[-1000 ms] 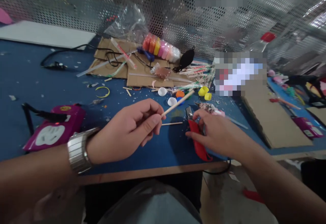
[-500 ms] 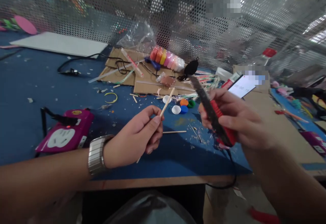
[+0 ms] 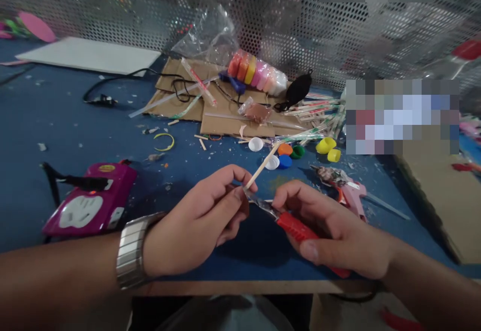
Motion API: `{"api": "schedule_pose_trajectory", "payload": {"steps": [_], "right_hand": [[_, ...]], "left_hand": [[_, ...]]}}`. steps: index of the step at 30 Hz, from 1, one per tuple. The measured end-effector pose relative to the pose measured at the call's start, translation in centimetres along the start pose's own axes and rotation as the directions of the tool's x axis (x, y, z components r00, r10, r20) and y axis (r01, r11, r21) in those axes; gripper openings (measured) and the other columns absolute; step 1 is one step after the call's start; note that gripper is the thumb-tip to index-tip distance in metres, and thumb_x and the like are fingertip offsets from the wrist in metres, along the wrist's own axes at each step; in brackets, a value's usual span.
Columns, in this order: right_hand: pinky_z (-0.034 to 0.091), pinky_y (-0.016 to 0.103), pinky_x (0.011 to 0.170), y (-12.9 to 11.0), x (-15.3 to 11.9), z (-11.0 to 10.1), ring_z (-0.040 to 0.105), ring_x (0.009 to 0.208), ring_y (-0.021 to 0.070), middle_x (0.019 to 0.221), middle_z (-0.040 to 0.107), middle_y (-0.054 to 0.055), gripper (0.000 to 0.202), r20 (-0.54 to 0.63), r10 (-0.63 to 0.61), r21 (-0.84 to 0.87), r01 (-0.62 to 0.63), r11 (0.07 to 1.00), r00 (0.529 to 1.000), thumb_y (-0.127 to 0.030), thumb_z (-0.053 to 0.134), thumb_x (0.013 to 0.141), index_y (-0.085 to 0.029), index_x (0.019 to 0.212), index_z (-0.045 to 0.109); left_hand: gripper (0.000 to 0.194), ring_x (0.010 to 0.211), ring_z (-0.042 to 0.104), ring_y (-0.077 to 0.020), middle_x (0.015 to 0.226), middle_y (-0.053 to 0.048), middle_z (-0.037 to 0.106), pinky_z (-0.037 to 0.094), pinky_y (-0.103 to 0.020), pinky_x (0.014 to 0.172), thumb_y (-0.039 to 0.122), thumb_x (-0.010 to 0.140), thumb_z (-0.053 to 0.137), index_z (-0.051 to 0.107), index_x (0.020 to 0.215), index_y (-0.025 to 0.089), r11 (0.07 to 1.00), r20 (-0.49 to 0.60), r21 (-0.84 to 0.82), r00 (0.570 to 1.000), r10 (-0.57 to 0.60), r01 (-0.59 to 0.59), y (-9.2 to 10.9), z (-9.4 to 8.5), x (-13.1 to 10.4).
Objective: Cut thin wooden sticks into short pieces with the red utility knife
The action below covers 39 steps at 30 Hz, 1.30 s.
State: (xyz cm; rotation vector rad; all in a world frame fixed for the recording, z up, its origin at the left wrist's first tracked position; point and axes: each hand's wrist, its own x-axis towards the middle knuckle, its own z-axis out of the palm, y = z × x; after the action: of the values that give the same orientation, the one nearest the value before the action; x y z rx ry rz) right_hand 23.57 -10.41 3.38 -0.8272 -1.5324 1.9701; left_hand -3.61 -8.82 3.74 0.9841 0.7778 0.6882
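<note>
My left hand (image 3: pixel 203 215) is closed around a thin wooden stick (image 3: pixel 265 164), which slants up and to the right from between thumb and forefinger. A metal watch band circles that wrist. My right hand (image 3: pixel 334 225) grips a red utility knife (image 3: pixel 298 228). The knife's blade points left, its tip at the stick close to my left thumb; whether it cuts into the wood is too small to tell. Beyond my right hand lies a pink hot glue gun (image 3: pixel 351 193) with a glue stick in its back. Several bottle caps, among them a blue one (image 3: pixel 285 161), lie beyond the stick.
A magenta power strip (image 3: pixel 93 195) with a black plug sits at left. Further back are cardboard pieces (image 3: pixel 233 120), a pack of coloured clay (image 3: pixel 255 72) and wrapped sticks (image 3: pixel 319 113). A white board (image 3: pixel 90 55) lies before the perforated metal screen (image 3: pixel 150 10).
My right hand has brought the knife down and left, from apart to the stick. My left hand still holds the stick. The glue gun now shows, and the view has shifted.
</note>
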Motion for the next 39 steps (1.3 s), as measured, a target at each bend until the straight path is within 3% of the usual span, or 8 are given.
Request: {"api": "schedule_pose_trajectory", "payload": {"steps": [6,15,31,36,39], "right_hand": [[0.041,0.021,0.067,0.3,0.2,0.2,0.052,0.084,0.0105,0.108,0.060,-0.003,0.040,0.002,-0.036,0.009,0.036,0.999,0.999,-0.037,0.085,0.107,-0.036,0.140,0.063],[0.042,0.021,0.069,0.3,0.0,-0.2,0.053,0.085,0.0107,0.108,0.060,-0.003,0.037,-0.014,-0.029,-0.004,0.029,1.000,0.999,-0.040,0.084,0.109,-0.038,0.141,0.064],[0.042,0.020,0.065,0.2,-0.1,-0.5,0.053,0.082,0.0109,0.103,0.060,-0.004,0.034,-0.036,-0.055,-0.079,0.052,0.996,0.998,-0.040,0.083,0.109,-0.037,0.138,0.066],[0.043,0.021,0.067,-0.1,0.1,-0.5,0.055,0.082,0.0111,0.101,0.063,-0.003,0.030,-0.043,-0.048,-0.072,0.044,0.996,0.998,-0.039,0.084,0.108,-0.034,0.133,0.068],[0.044,0.022,0.070,-0.2,0.0,-0.4,0.056,0.084,0.0116,0.103,0.065,-0.002,0.029,-0.052,-0.043,-0.079,0.039,0.996,0.998,-0.038,0.084,0.108,-0.033,0.131,0.068]], "left_hand": [[0.037,0.053,0.037,-0.0051,0.069,0.010,0.048,0.030,-0.014,0.046,0.054,0.113,0.066,0.068,0.121,0.019,0.998,0.022,0.064,1.000,-0.020,0.018,0.1,0.0,-0.2],[0.045,0.054,0.037,-0.0074,0.067,0.009,0.049,0.032,-0.018,0.046,0.051,0.112,0.063,0.074,0.136,0.014,0.987,-0.001,0.160,1.000,-0.014,0.014,0.3,-0.2,-0.2],[0.043,0.057,0.035,-0.0074,0.069,0.008,0.047,0.029,-0.017,0.046,0.047,0.113,0.063,0.077,0.132,0.011,0.988,0.015,0.154,1.000,-0.004,0.002,0.3,-0.6,-0.3],[0.047,0.055,0.031,-0.0061,0.068,0.010,0.040,0.026,-0.017,0.046,0.056,0.111,0.071,0.080,0.131,0.015,0.971,0.044,0.237,0.999,0.020,-0.030,0.2,-1.0,-0.4],[0.051,0.054,0.033,-0.0069,0.064,0.010,0.040,0.030,-0.018,0.046,0.062,0.112,0.068,0.082,0.126,0.015,0.940,0.045,0.337,0.998,0.040,-0.053,0.1,-1.1,-0.4]]}}
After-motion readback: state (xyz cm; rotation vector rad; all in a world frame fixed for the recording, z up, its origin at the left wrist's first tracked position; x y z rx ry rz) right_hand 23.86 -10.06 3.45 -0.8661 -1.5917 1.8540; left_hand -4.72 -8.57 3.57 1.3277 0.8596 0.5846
